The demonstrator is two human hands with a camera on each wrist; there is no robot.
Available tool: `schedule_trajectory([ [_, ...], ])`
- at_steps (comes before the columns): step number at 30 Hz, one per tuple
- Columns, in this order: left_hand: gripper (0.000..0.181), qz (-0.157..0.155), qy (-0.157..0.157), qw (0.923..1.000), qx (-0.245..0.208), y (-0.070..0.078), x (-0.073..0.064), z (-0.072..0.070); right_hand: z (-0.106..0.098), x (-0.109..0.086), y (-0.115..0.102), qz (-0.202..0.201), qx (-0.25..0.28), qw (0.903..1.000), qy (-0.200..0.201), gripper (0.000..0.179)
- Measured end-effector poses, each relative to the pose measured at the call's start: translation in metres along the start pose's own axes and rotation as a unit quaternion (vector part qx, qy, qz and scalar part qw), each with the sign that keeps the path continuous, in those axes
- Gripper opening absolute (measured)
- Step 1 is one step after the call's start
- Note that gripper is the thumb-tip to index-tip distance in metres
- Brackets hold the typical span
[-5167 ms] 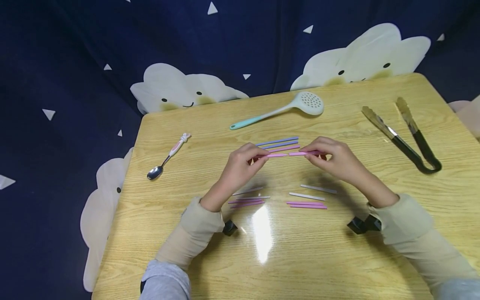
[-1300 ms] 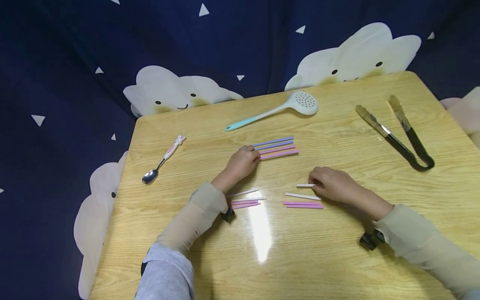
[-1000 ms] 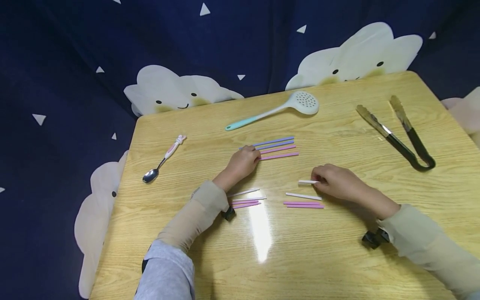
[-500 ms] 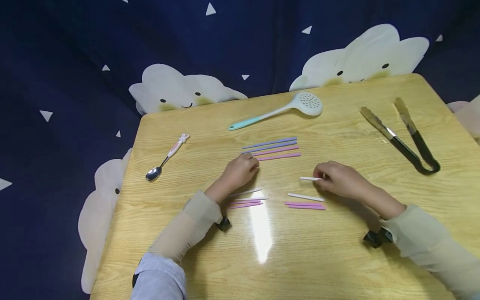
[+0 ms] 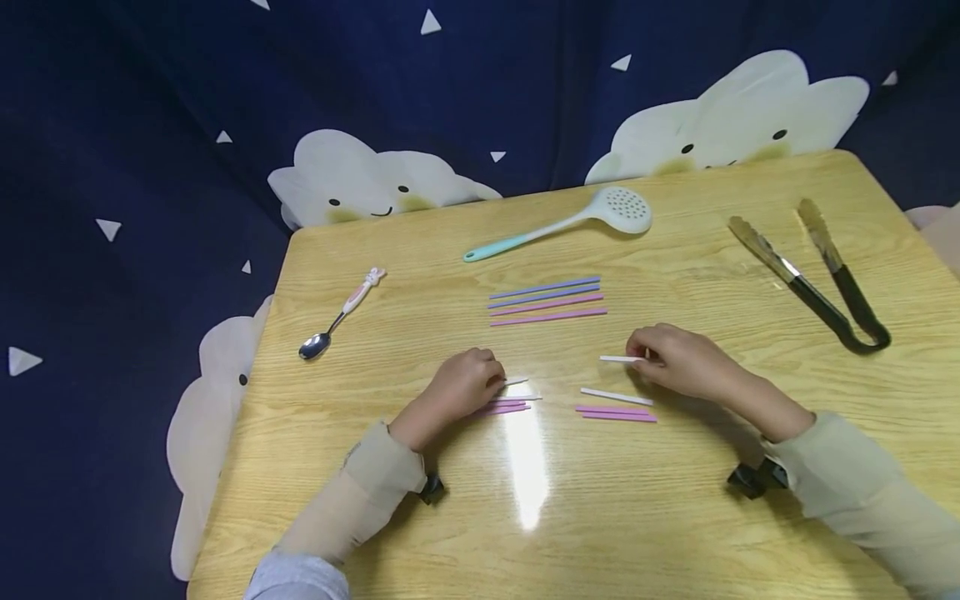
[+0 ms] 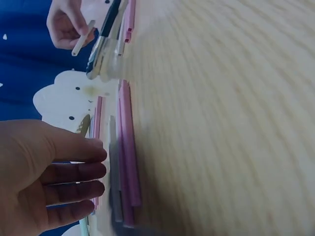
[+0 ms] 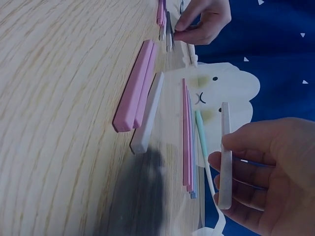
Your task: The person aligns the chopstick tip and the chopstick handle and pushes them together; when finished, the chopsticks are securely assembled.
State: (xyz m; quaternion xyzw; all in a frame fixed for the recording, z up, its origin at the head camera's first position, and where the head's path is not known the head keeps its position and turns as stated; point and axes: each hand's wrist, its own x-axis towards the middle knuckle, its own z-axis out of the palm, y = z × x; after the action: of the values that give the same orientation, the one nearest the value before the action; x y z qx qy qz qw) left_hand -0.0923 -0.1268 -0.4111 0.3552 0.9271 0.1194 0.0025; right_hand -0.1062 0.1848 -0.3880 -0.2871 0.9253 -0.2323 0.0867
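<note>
My right hand (image 5: 678, 360) pinches a white chopstick half (image 7: 226, 162) between thumb and fingers, raised off the table, one end pointing left. My left hand (image 5: 463, 385) is over the left group of pieces, its fingertips right at a thin white chopstick half (image 5: 516, 381); in the left wrist view its fingers (image 6: 74, 191) are stretched out beside the white piece. Beneath that lie another white half (image 5: 525, 397) and two pink halves (image 5: 516, 408). In the right group are a white half (image 5: 617, 397) and two pink halves (image 5: 615, 413).
Behind the hands, two blue (image 5: 545, 289) and two pink full-length chopsticks (image 5: 549, 317) lie in a row. Farther back is a slotted skimmer (image 5: 624, 210). A spoon (image 5: 315, 345) lies at left, black-handled tongs (image 5: 825, 304) at right. A patterned curtain (image 5: 420, 83) hangs behind.
Two pink halves held end to end earlier are now a full pink chopstick in the back row. My right hand has lifted a white half; my left hand has moved from the row towards me.
</note>
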Motion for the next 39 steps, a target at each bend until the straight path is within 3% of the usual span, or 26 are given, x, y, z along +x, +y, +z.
schedule_trajectory([
  [7, 0.007, 0.023, 0.033, 0.9970, 0.066, -0.001, -0.003, 0.005, -0.002, -0.001, -0.001, -0.001, -0.003, 1.0000, 0.004, 0.004],
  [13, 0.017, 0.044, 0.074, 0.9880, 0.128, 0.002, -0.004, 0.010, -0.004, -0.001, -0.001, 0.001, -0.004, 1.0000, 0.008, 0.003],
  [17, 0.021, 0.044, 0.060, 0.9833, 0.166, 0.006, -0.004, 0.012, -0.003, -0.001, -0.001, -0.002, -0.004, 0.9999, 0.015, 0.003],
  [26, 0.012, 0.001, 0.040, 0.9811, 0.189, 0.014, -0.001, 0.013, -0.004, 0.000, 0.001, -0.006, -0.002, 0.9997, 0.022, 0.004],
  [32, 0.011, -0.015, 0.035, 0.9855, 0.165, 0.010, 0.001, 0.011, -0.004, 0.001, 0.002, 0.003, 0.008, 0.9998, 0.020, 0.004],
  [36, 0.015, -0.030, 0.061, 0.9930, 0.097, 0.005, 0.002, 0.003, -0.005, 0.001, 0.004, -0.001, 0.007, 0.9996, 0.028, 0.005],
  [39, 0.012, -0.042, 0.088, 0.9943, 0.043, 0.001, 0.003, -0.006, -0.007, 0.002, 0.005, -0.008, 0.010, 0.9992, 0.037, 0.006],
])
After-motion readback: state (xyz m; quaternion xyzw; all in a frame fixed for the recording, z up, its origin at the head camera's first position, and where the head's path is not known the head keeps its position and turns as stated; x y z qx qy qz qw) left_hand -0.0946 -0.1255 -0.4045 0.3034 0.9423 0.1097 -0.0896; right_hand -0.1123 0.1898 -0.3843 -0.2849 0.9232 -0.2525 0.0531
